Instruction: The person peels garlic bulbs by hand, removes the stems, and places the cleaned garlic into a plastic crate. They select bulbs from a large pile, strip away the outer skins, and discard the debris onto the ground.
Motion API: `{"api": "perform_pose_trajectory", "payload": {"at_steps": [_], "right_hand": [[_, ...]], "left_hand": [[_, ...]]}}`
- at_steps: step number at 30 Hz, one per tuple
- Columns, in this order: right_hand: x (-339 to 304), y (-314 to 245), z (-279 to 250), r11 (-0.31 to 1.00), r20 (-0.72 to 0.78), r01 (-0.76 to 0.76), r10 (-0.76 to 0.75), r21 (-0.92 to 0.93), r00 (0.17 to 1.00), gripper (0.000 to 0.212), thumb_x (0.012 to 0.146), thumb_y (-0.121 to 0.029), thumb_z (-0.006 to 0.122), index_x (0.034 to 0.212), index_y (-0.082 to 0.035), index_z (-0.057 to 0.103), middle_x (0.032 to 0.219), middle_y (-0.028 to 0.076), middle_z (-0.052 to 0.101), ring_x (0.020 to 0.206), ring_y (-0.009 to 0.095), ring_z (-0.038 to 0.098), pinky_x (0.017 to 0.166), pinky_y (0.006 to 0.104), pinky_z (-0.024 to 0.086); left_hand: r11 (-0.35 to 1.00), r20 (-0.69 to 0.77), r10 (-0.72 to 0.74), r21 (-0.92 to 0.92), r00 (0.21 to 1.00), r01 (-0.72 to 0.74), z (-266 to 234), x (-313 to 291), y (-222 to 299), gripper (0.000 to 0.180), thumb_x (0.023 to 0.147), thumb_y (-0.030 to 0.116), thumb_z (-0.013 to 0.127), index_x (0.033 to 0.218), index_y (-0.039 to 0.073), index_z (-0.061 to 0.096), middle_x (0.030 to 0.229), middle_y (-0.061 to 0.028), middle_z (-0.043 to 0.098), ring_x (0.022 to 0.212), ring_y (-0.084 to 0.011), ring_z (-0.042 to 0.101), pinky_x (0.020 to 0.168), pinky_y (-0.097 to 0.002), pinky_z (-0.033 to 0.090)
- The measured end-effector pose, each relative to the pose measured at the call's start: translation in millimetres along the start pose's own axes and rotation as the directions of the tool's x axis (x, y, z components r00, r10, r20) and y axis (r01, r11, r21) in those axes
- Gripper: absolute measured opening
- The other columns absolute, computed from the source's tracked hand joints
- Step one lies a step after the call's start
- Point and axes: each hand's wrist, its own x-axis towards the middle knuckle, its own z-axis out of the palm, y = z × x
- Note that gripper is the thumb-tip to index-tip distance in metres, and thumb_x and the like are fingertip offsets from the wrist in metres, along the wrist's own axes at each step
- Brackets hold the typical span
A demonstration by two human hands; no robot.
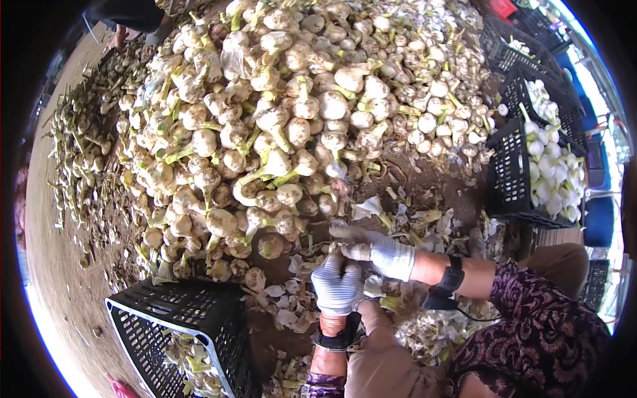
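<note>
My left hand [336, 286], in a striped white glove, is closed at the front edge of a big heap of garlic bulbs [272, 119]. Whatever its fingers grip is hidden. Touching or almost touching its fingertips is my right hand [388, 255], gloved the same way, reaching in from the right. Its fingers are smeared by motion, so their grip does not show. Around and below both hands lie papery skins and trimmings [424, 318]. The heaped bulbs are soil-stained, many with short green stems.
At the lower left a black crate [179, 298] lies tipped, leafy scraps inside. On the right, a black crate [507, 172] holds clean white bulbs [554, 169], with more crates behind. Stemmed garlic [79, 146] lies at far left. Another person's hand [119, 38] shows at the upper left.
</note>
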Motion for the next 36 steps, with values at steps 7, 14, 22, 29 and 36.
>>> {"api": "perform_pose_trajectory", "payload": {"at_steps": [7, 14, 22, 29, 36], "right_hand": [[75.2, -65.4, 14.7, 0.112, 0.178, 0.232, -0.361, -0.966, 0.915, 0.045, 0.081, -0.015, 0.062, 0.124, -0.007, 0.049, 0.113, 0.012, 0.057, 0.098, 0.028, 0.058, 0.08, 0.0335, 0.051], [129.2, -66.4, 25.2, -0.494, 0.31, 0.176, -0.203, -0.851, 0.929, 0.043, 0.075, -0.009, 0.056, 0.117, -0.012, 0.053, 0.116, 0.009, 0.051, 0.108, 0.023, 0.05, 0.078, 0.0412, 0.051], [101.9, -40.3, -5.0, -0.134, 0.31, 0.289, -0.602, -0.948, 0.736, 0.032, 0.077, -0.01, 0.054, 0.108, -0.013, 0.055, 0.1, 0.011, 0.057, 0.085, 0.033, 0.06, 0.072, 0.0401, 0.05], [105.4, -22.8, -15.9, -0.335, 0.418, 0.331, -0.231, -0.882, 0.878, 0.033, 0.07, -0.013, 0.061, 0.102, -0.01, 0.057, 0.113, 0.01, 0.052, 0.106, 0.031, 0.052, 0.078, 0.0403, 0.05], [76.8, -0.1, -12.2, -0.015, 0.218, 0.23, -0.393, -0.973, 0.893, 0.04, 0.074, -0.009, 0.056, 0.114, -0.01, 0.056, 0.104, 0.013, 0.058, 0.085, 0.034, 0.06, 0.075, 0.0403, 0.05]], "left_hand": [[0.868, -0.033, 0.012, 0.496, 0.999, 0.005, -20.6, -5.7, -40.1, 0.011, 0.073, 0.013, 0.066, 0.074, 0.003, 0.063, 0.068, -0.0167, 0.059, 0.061, -0.0343, 0.057, 0.057, -0.0406, 0.047], [0.813, -0.167, 0.221, 0.576, 0.961, -0.087, -23.2, 4.8, -38.2, 0.025, 0.071, 0.008, 0.068, 0.094, 0.0, 0.061, 0.093, -0.0173, 0.06, 0.078, -0.0344, 0.058, 0.072, -0.0358, 0.048], [0.994, -0.252, -0.107, -0.031, 0.962, 0.103, -26.8, 6.5, -37.6, 0.022, 0.079, 0.001, 0.06, 0.1, -0.005, 0.058, 0.091, -0.0088, 0.059, 0.072, -0.0143, 0.052, 0.07, -0.0264, 0.045], [0.939, -0.186, -0.308, -0.215, 0.933, 0.267, 0.8, 7.4, -58.7, 0.038, 0.078, 0.003, 0.061, 0.114, -0.007, 0.051, 0.107, -0.0135, 0.058, 0.092, -0.0178, 0.056, 0.084, -0.0294, 0.044], [0.953, -0.29, -0.3, -0.04, 0.909, 0.301, 19.3, 18.9, -87.6, 0.063, 0.073, 0.011, 0.067, 0.127, -0.007, 0.04, 0.115, -0.0185, 0.055, 0.101, -0.0235, 0.055, 0.089, -0.0319, 0.043]]}}
